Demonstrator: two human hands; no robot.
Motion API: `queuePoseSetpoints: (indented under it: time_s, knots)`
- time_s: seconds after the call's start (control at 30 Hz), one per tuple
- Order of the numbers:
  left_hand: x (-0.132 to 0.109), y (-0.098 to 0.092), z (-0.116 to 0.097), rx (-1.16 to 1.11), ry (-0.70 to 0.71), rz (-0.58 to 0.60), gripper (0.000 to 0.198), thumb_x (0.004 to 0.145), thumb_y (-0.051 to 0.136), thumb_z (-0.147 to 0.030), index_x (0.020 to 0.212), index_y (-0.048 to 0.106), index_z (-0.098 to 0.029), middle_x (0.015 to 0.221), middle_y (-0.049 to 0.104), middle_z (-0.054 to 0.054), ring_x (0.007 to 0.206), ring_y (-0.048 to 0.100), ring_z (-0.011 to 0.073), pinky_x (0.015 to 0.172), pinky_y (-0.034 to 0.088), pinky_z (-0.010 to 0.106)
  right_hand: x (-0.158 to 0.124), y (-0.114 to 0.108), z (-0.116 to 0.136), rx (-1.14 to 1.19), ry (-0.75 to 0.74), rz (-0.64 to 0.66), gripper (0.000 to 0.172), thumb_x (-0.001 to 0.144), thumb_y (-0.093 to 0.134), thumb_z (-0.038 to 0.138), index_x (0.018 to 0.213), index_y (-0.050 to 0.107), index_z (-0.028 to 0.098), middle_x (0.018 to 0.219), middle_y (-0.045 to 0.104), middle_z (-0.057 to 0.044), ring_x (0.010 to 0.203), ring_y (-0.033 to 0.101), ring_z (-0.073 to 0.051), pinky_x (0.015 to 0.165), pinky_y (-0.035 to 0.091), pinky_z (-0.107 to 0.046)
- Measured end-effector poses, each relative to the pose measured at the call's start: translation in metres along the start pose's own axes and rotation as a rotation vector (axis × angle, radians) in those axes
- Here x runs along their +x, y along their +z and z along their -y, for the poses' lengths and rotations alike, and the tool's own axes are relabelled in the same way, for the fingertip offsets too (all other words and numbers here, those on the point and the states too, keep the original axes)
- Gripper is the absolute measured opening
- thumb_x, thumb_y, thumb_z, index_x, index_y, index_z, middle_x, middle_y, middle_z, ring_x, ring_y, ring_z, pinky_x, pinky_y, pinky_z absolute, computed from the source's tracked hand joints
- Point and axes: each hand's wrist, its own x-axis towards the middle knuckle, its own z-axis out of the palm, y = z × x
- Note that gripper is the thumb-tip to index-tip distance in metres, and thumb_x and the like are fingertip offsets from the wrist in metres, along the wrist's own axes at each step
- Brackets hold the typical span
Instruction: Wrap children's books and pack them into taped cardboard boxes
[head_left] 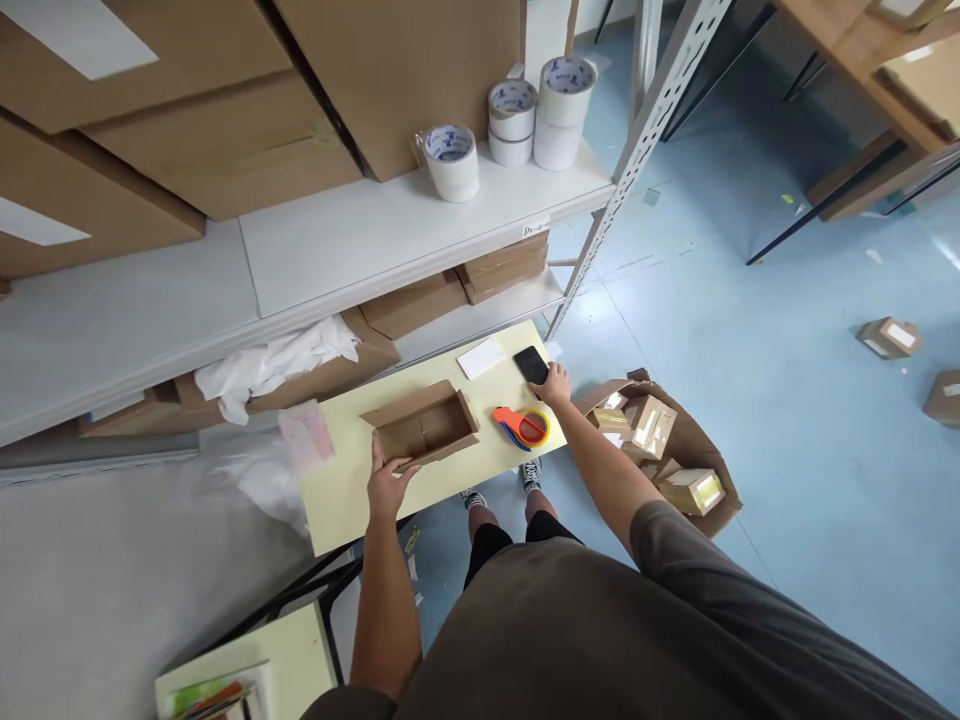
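An open cardboard box [420, 425] with raised flaps sits on the narrow pale yellow table [352, 500]. My left hand [386, 487] grips its near left corner, with fingers and thumb spread along the edge. Toward the table's far right end, my right hand [553, 387] has its fingers closed on the lower end of a black smartphone [531, 365]. An orange tape dispenser [514, 418] with blue and yellow parts lies between the box and my right forearm. Behind it is a small white card or flat box [480, 357].
Tape rolls [452, 165] and large cartons stand on the grey shelf [337, 240] beyond the table. On the floor at right, a large open carton [705, 450] holds several small boxes. A pink sheet [306, 435] overhangs the table's left end, beside clear plastic.
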Motion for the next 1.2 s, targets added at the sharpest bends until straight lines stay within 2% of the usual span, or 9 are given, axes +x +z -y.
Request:
queuePoseSetpoints:
  time_s: [0.17, 0.4, 0.5, 0.63, 0.87, 0.97, 1.07, 1.2]
  knots:
    - [0.001, -0.002, -0.003, -0.022, -0.046, 0.019, 0.020, 0.083, 0.083, -0.044, 0.090, 0.082, -0.026, 0.176, 0.037, -0.001, 0.147, 0.056, 0.0349, 0.112, 0.057, 0.039, 0.008, 0.019, 0.004, 0.047, 0.064, -0.026, 0.077, 0.081, 0.080, 0.043, 0.146, 0.045, 0.024, 0.148, 0.053, -0.016, 0.136, 0.048, -0.036, 0.109, 0.044, -0.048]
    - [0.002, -0.004, -0.009, -0.037, -0.045, 0.029, 0.021, 0.084, 0.082, -0.045, 0.088, 0.080, -0.024, 0.177, 0.035, 0.001, 0.154, 0.048, 0.0349, 0.118, 0.053, 0.039, 0.011, 0.034, 0.012, 0.088, 0.128, -0.102, 0.073, 0.078, 0.080, 0.039, 0.141, 0.046, 0.022, 0.147, 0.053, -0.018, 0.136, 0.049, -0.038, 0.111, 0.041, -0.051]
    - [0.002, -0.006, -0.011, -0.043, -0.049, 0.038, 0.023, 0.084, 0.082, -0.047, 0.087, 0.081, -0.024, 0.177, 0.035, 0.000, 0.153, 0.050, 0.0357, 0.117, 0.053, 0.039, 0.011, 0.032, 0.009, 0.104, 0.111, -0.092, 0.076, 0.078, 0.080, 0.043, 0.143, 0.045, 0.023, 0.149, 0.053, -0.018, 0.137, 0.049, -0.038, 0.112, 0.041, -0.050]
    - [0.001, -0.007, -0.012, -0.056, -0.066, 0.051, 0.023, 0.086, 0.079, -0.049, 0.089, 0.081, -0.026, 0.176, 0.037, 0.000, 0.148, 0.055, 0.0346, 0.115, 0.055, 0.040, 0.007, 0.022, -0.006, 0.154, 0.048, -0.090, 0.084, 0.082, 0.073, 0.057, 0.152, 0.040, 0.024, 0.157, 0.048, -0.017, 0.142, 0.047, -0.038, 0.114, 0.041, -0.049]
    - [-0.002, -0.005, -0.011, -0.064, -0.044, 0.043, 0.018, 0.086, 0.079, -0.044, 0.089, 0.080, -0.026, 0.171, 0.046, 0.000, 0.145, 0.058, 0.0337, 0.113, 0.056, 0.040, 0.007, 0.008, -0.035, 0.100, 0.019, -0.072, 0.090, 0.085, 0.064, 0.054, 0.162, 0.033, 0.020, 0.163, 0.046, -0.018, 0.148, 0.043, -0.039, 0.117, 0.041, -0.050]
    - [-0.003, -0.004, -0.010, -0.064, -0.046, 0.044, 0.015, 0.086, 0.080, -0.042, 0.088, 0.080, -0.026, 0.170, 0.047, 0.000, 0.144, 0.059, 0.0326, 0.112, 0.057, 0.039, 0.017, 0.010, -0.028, 0.083, 0.021, -0.065, 0.088, 0.087, 0.063, 0.056, 0.163, 0.034, 0.020, 0.164, 0.045, -0.018, 0.148, 0.043, -0.039, 0.117, 0.040, -0.050]
    - [-0.004, -0.004, -0.010, -0.068, -0.042, 0.041, 0.014, 0.086, 0.080, -0.041, 0.087, 0.080, -0.027, 0.170, 0.048, -0.001, 0.146, 0.057, 0.0321, 0.112, 0.057, 0.040, 0.030, 0.011, -0.010, 0.092, 0.004, -0.096, 0.081, 0.093, 0.056, 0.057, 0.162, 0.037, 0.020, 0.163, 0.047, -0.019, 0.146, 0.044, -0.038, 0.118, 0.040, -0.050]
    - [-0.005, -0.003, -0.011, -0.082, -0.043, 0.038, 0.011, 0.085, 0.081, -0.038, 0.086, 0.080, -0.027, 0.170, 0.047, -0.001, 0.146, 0.058, 0.0323, 0.112, 0.057, 0.041, 0.032, 0.000, 0.014, 0.089, -0.094, -0.158, 0.074, 0.098, 0.051, 0.053, 0.160, 0.040, 0.015, 0.163, 0.047, -0.021, 0.147, 0.043, -0.037, 0.120, 0.038, -0.051]
